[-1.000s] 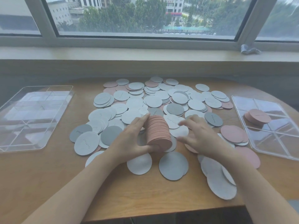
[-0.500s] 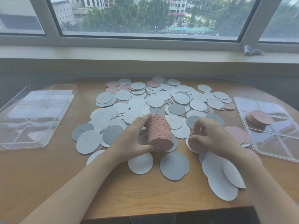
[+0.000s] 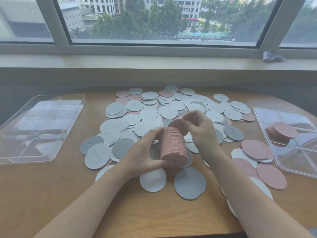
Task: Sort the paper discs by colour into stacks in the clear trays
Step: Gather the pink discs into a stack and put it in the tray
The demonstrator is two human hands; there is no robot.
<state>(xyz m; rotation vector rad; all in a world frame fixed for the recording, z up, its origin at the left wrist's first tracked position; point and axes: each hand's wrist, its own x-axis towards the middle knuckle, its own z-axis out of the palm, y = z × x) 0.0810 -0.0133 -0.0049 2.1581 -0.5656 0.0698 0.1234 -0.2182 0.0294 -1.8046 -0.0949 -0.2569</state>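
Note:
My left hand (image 3: 145, 152) grips a thick stack of pink discs (image 3: 173, 148), held on its side above the table centre. My right hand (image 3: 200, 129) pinches a single pink disc (image 3: 177, 125) against the far end of that stack. A loose spread of white, grey and pink discs (image 3: 169, 109) covers the table behind and around my hands. The right clear tray (image 3: 267, 114) holds a short pink stack (image 3: 283, 130) in one compartment. The left clear tray (image 3: 72, 117) has nothing in it.
Several pink discs (image 3: 255, 149) lie between my right forearm and the right tray. A large grey disc (image 3: 189, 183) and a white one (image 3: 152, 180) lie near the front. The round wooden table (image 3: 51, 194) ends just below my forearms. A window sill (image 3: 154, 60) runs behind.
My right hand picked a pink disc from the table at the right and carried it left and up to the far end of the stack. The left hand kept holding the stack.

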